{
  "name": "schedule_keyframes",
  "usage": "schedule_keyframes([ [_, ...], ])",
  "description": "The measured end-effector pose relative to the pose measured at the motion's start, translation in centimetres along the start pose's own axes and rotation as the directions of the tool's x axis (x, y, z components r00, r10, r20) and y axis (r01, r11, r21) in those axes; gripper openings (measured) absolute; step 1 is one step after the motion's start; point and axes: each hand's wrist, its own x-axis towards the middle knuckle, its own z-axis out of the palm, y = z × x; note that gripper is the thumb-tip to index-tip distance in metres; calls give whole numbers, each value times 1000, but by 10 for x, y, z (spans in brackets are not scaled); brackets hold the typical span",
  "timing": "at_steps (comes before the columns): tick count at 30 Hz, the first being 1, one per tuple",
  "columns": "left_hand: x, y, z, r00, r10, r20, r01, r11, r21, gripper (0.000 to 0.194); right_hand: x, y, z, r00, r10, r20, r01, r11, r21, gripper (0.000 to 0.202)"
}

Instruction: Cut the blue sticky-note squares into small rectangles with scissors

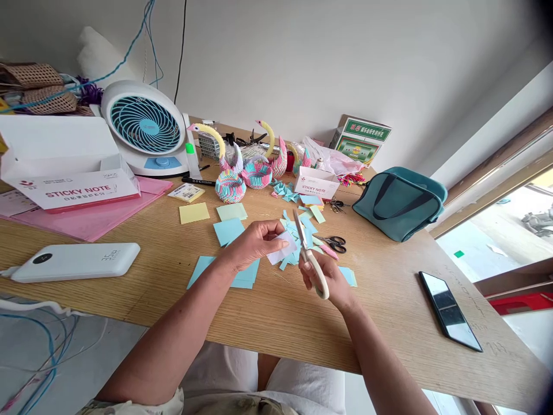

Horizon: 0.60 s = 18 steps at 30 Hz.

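Note:
Between the thumb and fingers of my left hand [258,242] is a pale lilac paper slip [281,248]. My right hand [326,279] grips white-handled scissors [311,259], their blades pointing up and away, just right of the slip. Cut blue paper pieces [307,230] lie in a loose heap behind and beneath my hands. Blue square sheets [228,231] rest near my left wrist, and more blue sheets [246,276] are partly hidden under my left forearm. A second pair of scissors with black handles [334,242] lies beside the heap.
Folded-paper swans [231,184] stand at the back. A sticky note box [317,183] is beside them, a larger open box [78,184] at left. Around the desk are a fan [147,127], power bank [82,261], teal bag [400,202] and phone [449,311].

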Motion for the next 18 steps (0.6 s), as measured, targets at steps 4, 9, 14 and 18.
schedule_keyframes([
  [4,3,-8,4,999,10,-35,-9,1000,24,26,5,-3,1,979,-68,-193,73,997,19,44],
  [9,5,-15,15,999,-53,-6,53,995,88,23,9,-2,6,939,-17,-344,54,994,99,41],
  [14,6,-16,19,993,-118,-23,119,992,49,24,7,-6,9,939,-18,-344,71,987,143,38],
  [18,8,-16,19,986,-147,-73,144,988,-47,28,7,-4,11,941,-30,-338,82,987,140,38],
])
